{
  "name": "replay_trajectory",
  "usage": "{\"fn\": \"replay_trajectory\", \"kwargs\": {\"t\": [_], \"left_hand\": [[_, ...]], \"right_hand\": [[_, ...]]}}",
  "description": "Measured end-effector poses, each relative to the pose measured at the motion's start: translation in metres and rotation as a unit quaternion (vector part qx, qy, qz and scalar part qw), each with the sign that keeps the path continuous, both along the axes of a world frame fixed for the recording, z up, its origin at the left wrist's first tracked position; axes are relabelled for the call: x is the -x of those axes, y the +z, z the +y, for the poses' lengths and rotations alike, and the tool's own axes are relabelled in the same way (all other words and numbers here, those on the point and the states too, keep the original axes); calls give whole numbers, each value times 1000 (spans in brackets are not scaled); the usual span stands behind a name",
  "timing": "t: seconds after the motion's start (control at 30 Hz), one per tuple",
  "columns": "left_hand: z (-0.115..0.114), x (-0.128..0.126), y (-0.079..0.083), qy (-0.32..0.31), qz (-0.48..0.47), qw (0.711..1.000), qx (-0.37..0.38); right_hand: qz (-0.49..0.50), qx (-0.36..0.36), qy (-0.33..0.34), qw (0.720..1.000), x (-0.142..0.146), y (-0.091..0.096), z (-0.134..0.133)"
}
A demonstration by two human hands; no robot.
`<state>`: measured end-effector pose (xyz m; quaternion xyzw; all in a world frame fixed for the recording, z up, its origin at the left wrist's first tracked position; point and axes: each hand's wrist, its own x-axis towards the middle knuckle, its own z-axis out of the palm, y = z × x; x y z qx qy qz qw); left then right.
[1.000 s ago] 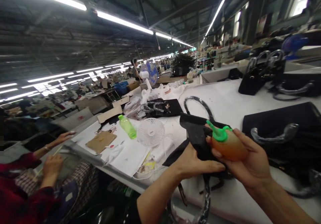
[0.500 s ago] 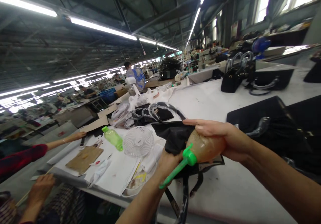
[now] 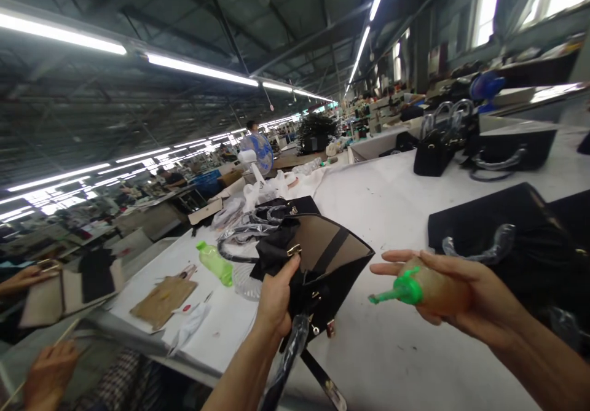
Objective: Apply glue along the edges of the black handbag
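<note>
Head view: left hand grips the black handbag at its top edge, held tilted over the white table, while right hand, just right of the handbag, clasps an amber squeeze bottle (green nozzle aimed at the handbag).

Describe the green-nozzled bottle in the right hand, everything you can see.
The bottle is a rounded, translucent squeeze type that looks like soft plastic, with amber-brown contents. Its green cap ends in a tapered nozzle that points left toward the black handbag without touching it. The bottle lies roughly level, gripped round the body by the right hand, above the white table.
</note>
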<state>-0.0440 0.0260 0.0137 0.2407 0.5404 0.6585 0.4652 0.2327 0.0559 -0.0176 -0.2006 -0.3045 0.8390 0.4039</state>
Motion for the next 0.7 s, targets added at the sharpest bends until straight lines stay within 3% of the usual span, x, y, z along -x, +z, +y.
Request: {"fn": "replay_trajectory", "kwargs": {"t": [0.23,0.5,0.6,0.7], "left_hand": [[-3,-9,-4,-102,66,993,-4],[3,-22,-9,-174,223,959,-32],[1,-29,-6,-179,197,963,-26],[1,-36,-4,-142,175,973,-41]], "right_hand": [[43,-23,-17,999,14,5,6],[64,2,-43,997,2,-13,-5],[78,12,-39,996,-2,-17,-13],[89,22,-48,995,-3,-20,-18]]}}
